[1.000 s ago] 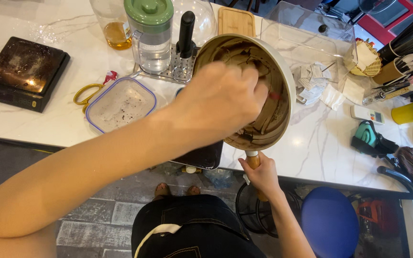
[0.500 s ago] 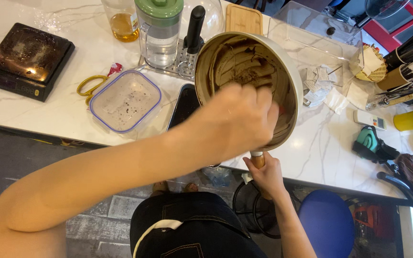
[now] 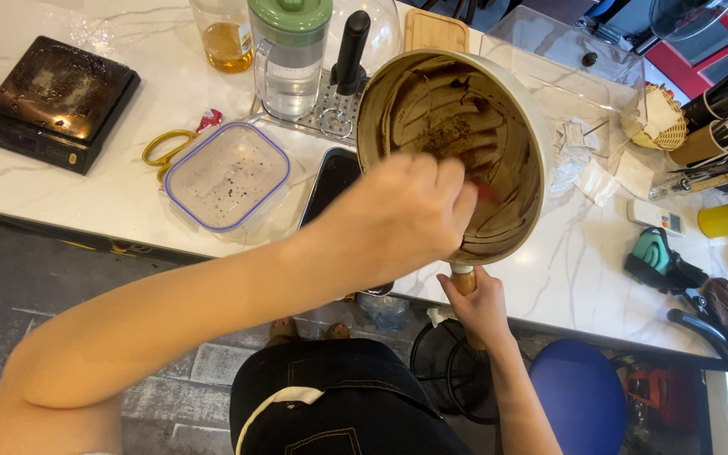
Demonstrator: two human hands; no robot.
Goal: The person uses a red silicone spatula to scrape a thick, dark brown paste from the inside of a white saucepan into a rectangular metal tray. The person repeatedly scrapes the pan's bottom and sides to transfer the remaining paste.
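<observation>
A cream pot (image 3: pixel 520 114) is tilted on its side over the marble counter (image 3: pixel 587 278), its inside smeared with brown batter (image 3: pixel 457 118). My right hand (image 3: pixel 475 305) grips the pot's wooden handle at the counter's near edge. My left hand (image 3: pixel 402 215) reaches into the pot's mouth, closed on a tool of which only a red tip (image 3: pixel 486 192) shows against the inner wall. A black tray (image 3: pixel 334 179) lies under the pot, mostly hidden by my left hand and arm.
Left of the tray are a clear blue-rimmed container (image 3: pixel 227 175), yellow scissors (image 3: pixel 164 148) and a black scale (image 3: pixel 56 101). Behind stand a green-lidded jug (image 3: pixel 290 50) and a glass of amber liquid (image 3: pixel 226 34). Utensil cups (image 3: pixel 701 139) crowd the right; a blue stool (image 3: pixel 579 396) stands below.
My left hand has swept from the middle of the pot down toward its lower rim. The right hand has kept its hold on the handle.
</observation>
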